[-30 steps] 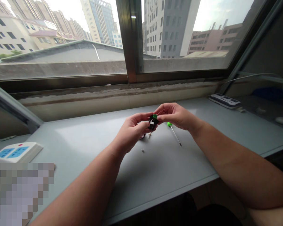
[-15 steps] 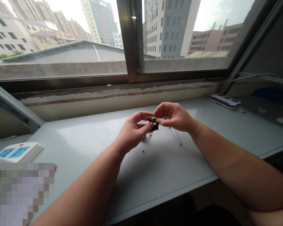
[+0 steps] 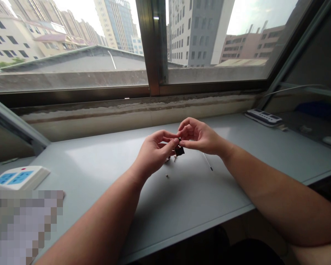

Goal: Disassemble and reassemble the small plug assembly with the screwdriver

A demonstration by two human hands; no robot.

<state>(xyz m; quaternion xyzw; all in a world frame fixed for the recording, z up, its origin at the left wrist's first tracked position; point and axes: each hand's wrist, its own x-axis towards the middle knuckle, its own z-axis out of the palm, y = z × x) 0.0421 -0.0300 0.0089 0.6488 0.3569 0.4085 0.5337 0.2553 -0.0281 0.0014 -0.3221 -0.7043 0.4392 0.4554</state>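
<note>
Both hands meet above the middle of the table around a small black part (image 3: 179, 151). My left hand (image 3: 157, 150) is closed, pinching this part between thumb and fingers. My right hand (image 3: 200, 136) is closed too, its thumb and fingertips at the part's upper right edge. Fingers cover much of the piece, so its kind is unclear. Below the hands lie a tiny metal screw (image 3: 167, 176) and some small pieces (image 3: 174, 158). A screwdriver (image 3: 208, 162) rests under my right hand, its shaft pointing toward me and its handle hidden.
On the grey table (image 3: 99, 173), a white power strip (image 3: 22, 177) with blue sockets stands at the left, near a blurred-out patch. A white and dark device (image 3: 263, 117) lies at the back right. A window (image 3: 154, 48) rises behind the table.
The small part has turned in my fingers: its green side showed before and now mostly black shows. Both hands have shifted slightly to the left.
</note>
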